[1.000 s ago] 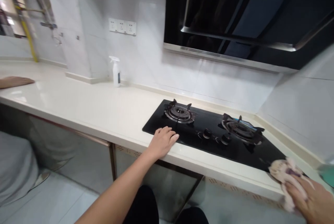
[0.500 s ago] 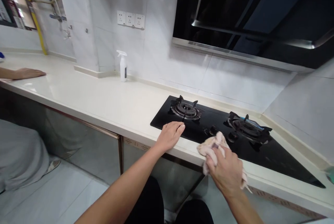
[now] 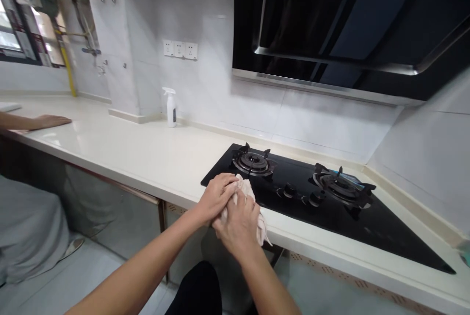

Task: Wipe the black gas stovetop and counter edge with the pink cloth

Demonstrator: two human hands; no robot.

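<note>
A crumpled pale cloth is at the front edge of the black gas hob, near its left burner. My right hand is closed around it, and part of the cloth hangs down past the wrist side. Against the same bundle, my left hand presses in from the left, its fingers bent together over the cloth's edge and touching my right hand. The fingertips of the left hand are partly hidden.
A white spray bottle stands by the wall on the pale countertop. At the far left, another person's hand rests flat on the counter. A black range hood overhangs the hob. Two burners carry raised pan supports.
My right hand has carried the cloth leftward along the counter edge to my left hand. The left hand has shifted slightly left and now touches the cloth. The view has tilted up.
</note>
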